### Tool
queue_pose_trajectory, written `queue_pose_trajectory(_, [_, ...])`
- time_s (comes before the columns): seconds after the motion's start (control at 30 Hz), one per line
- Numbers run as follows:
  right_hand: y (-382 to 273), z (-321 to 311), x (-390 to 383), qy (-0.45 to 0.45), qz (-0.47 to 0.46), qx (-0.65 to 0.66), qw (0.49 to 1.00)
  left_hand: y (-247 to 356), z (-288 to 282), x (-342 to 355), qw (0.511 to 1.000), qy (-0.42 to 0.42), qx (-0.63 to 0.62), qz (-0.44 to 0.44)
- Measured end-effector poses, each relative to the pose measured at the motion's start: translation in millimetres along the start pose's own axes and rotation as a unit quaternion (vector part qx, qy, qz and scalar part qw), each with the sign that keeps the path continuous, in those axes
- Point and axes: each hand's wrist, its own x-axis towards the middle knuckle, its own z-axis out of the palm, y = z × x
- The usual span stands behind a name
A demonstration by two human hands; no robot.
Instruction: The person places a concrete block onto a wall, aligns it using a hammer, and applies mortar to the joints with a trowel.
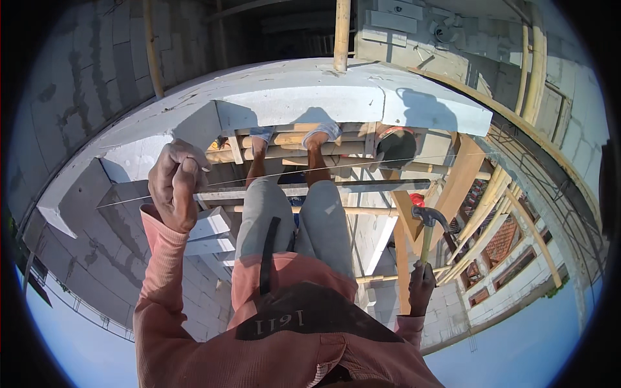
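My right hand [422,288] is wrapped round the handle of a claw hammer [427,240], its dark metal head raised away from the blocks. My left hand [176,184] is closed, with the fingertips pinched together in front of the pale block wall [301,107]. Whatever those fingers hold, if anything, is hidden. A thin taut string [278,173] crosses the view and passes by my left hand; I cannot tell whether they touch. The block under my left hand's side [139,155] joins the wall at a corner.
My feet stand on bamboo poles [352,149]. A person in a dark cap [396,150] is just below, beside the wall. A wooden plank [459,174] leans at the right, near more bamboo poles [482,220]. An upright pole [341,39] rises behind the wall. Deep drops show between the poles.
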Motion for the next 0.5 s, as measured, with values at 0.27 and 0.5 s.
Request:
queue_pose_trajectory(0.27, [-247.4, -75.9, 53.0, 0.005, -0.270, 0.008, 0.963, -133.0, 168.0, -121.5, 0.834, -0.042, -0.358, -0.417])
queue_pose_trajectory(0.5, [-403.6, 64.1, 200.3, -0.202, -0.299, -0.158, 0.919, -174.7, 284.8, 42.9, 0.653, 0.149, -0.643, -0.371])
